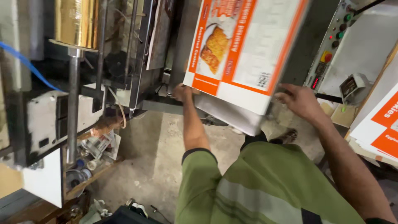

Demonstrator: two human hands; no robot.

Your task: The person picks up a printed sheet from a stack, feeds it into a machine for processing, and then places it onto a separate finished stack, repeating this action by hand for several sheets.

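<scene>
Head view: we look down on both hands holding one flat printed carton sheet (244, 49) up in front of a machine (124, 54).
Progress: we judge the sheet is mid-handling, neither seated in the machine nor laid on the stack of printed sheets (383, 124) at the right; placing it is left.
Sheet position: in the air, tilted, between the machine and the control panel (336, 41), above the concrete floor (157, 153).
Sheet look: white and orange card, food picture, barcode panel, unfolded, lower edge plain white.
Left hand (182, 92): fingers closed on the sheet's lower left corner.
Right hand (300, 101): at the lower right edge; fingers curl under it, gripping as far as we see.
Surroundings: gold foil roll (76, 20) on a steel rod (74, 103), upper left.
</scene>
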